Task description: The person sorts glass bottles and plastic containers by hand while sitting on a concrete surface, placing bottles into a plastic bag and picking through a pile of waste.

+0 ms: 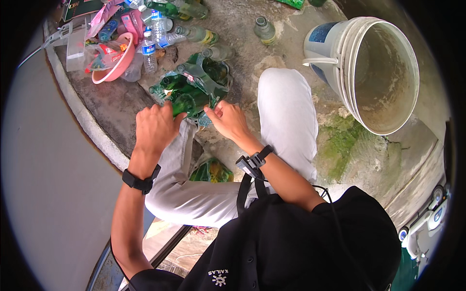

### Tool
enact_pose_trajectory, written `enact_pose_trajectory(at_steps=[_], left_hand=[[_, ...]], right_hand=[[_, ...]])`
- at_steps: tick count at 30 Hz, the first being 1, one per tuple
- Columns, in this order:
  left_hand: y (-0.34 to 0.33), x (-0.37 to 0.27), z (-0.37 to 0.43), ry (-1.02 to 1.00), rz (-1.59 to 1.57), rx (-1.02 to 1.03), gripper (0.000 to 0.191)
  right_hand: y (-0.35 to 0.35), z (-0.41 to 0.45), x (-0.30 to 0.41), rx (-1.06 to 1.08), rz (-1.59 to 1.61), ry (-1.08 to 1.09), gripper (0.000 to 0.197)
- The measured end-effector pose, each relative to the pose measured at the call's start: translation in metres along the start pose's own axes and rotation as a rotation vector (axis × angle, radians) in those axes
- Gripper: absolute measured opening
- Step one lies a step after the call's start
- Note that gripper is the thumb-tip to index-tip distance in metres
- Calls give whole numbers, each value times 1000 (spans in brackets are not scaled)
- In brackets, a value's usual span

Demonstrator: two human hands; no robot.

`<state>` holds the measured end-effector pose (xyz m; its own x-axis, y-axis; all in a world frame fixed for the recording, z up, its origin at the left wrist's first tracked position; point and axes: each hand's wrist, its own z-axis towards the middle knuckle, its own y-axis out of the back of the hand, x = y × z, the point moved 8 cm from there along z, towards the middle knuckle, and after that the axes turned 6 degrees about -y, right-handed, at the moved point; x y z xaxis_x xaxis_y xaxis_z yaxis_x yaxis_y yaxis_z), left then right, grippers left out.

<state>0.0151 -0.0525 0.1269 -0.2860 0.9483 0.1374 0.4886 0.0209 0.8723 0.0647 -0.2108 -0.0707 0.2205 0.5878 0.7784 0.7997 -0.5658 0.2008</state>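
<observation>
A clear plastic bag full of green glass bottles lies on the concrete ground before me. My left hand is at the bag's near left side. Its thumb and fingers are around the base end of a green bottle; whether bag film lies between is unclear. At the near right edge of the bag, my right hand pinches the plastic between thumb and bent fingers. Just beyond the bag lie clear glass bottles, and another clear glass bottle stands apart, farther right.
A large white bucket is at the right, its mouth towards me. At the upper left are a pink basin, clear plastic bottles and mixed packaging. Another bag sits by my bent leg. A raised kerb runs along the left.
</observation>
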Motion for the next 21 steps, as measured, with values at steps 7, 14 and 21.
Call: enact_pose_trajectory(at_steps=[7, 14, 21], left_hand=[[-3, 3, 1, -10, 31, -5, 47], [-1, 1, 4, -26, 55, -10, 49], [-14, 7, 5, -7, 18, 25, 50]], right_hand=[[-6, 14, 16, 92, -122, 69, 43], [15, 24, 28, -66, -170, 25, 50], [15, 29, 17, -96, -171, 16, 43]])
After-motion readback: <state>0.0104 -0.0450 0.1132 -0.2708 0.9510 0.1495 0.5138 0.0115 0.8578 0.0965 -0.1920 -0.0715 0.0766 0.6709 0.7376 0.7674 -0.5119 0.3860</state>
